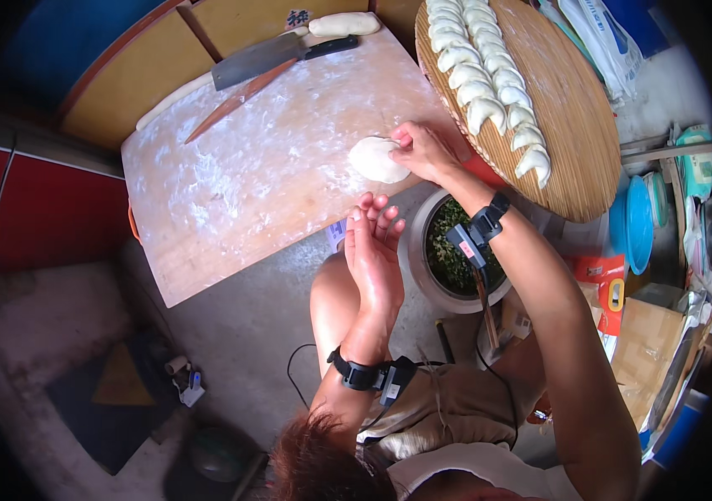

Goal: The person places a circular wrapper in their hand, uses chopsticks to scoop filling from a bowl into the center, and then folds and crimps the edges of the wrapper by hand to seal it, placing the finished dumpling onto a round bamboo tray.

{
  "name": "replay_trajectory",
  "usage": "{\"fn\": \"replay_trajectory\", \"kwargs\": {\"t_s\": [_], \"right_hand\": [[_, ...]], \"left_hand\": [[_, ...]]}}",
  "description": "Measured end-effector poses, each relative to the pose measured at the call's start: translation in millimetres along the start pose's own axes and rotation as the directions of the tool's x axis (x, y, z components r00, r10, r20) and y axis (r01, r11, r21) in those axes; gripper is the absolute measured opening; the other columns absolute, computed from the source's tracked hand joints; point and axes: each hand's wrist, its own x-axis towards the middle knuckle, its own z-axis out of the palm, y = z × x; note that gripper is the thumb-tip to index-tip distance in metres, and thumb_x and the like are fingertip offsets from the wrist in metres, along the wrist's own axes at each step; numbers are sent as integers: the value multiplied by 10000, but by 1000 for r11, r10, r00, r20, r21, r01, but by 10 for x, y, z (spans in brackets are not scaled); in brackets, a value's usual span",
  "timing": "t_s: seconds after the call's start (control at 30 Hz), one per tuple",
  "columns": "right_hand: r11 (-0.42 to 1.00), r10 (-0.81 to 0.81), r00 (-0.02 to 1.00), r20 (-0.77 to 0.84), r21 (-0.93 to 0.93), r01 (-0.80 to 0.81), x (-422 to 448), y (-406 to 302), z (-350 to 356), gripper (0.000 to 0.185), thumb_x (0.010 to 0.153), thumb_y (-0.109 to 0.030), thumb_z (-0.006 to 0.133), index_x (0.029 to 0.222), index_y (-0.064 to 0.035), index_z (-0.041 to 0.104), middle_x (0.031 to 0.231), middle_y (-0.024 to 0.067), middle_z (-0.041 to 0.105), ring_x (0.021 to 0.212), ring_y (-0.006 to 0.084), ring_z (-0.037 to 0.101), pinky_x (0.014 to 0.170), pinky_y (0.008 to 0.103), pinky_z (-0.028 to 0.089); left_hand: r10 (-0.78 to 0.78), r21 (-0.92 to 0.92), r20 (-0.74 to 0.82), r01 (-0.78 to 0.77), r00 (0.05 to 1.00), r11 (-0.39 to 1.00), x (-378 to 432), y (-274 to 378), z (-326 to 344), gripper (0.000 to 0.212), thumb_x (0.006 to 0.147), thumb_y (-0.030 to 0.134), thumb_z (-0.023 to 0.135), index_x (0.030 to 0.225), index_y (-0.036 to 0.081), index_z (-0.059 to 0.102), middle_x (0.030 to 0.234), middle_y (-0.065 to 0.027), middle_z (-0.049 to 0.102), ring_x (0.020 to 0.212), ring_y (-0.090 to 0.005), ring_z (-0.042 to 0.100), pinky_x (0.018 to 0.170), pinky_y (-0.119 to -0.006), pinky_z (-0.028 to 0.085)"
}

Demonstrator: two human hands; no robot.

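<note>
Between its thumb and fingers, my right hand point(421, 150) pinches the right edge of a flat round dough wrapper point(377, 160), which lies at the right side of a floured wooden board point(205, 194). My left hand point(376, 250) is just off the board's front edge, palm turned up, fingers curled loosely apart and holding nothing. At the board's back lie a cleaver point(259, 59), a tapered wooden rolling pin point(237, 100) partly by its blade, a thick dough log point(343, 24) and a long thin dough strip point(174, 100).
Right of the board stands a round woven tray point(569, 100) with two rows of folded dumplings point(471, 75). Below it is a pot of chopped greens point(450, 250) with a utensil handle. Blue basins point(639, 225) and a cardboard box point(647, 338) stand farther right. Cables hang from both wrist devices.
</note>
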Motion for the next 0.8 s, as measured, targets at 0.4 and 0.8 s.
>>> {"fn": "replay_trajectory", "kwargs": {"t_s": [0.4, 0.8], "right_hand": [[994, 13, 995, 98, 109, -24, 201, 114, 43, 185, 770, -172, 712, 903, -45, 691, 854, 96, 702, 789, 183, 667, 731, 315, 522], [913, -282, 952, 115, 336, 230, -1232, -814, -765, 171, 779, -46, 705, 943, 0, 686, 820, 105, 698, 725, 150, 659, 669, 275, 521]], "left_hand": [[-24, 21, 2, 24, 1000, 999, 17, -62, -11, 319, 1007, 335, 475, 1215, 97, 521, 1106, -9, 600, 963, -122, 576, 854, -281, 472], [-51, 131, 1, 51, 999, 990, 16, -126, -53, 642, 986, 502, 417, 1374, -8, 390, 1381, -104, 466, 1283, -197, 434, 1091, -350, 311]]}}
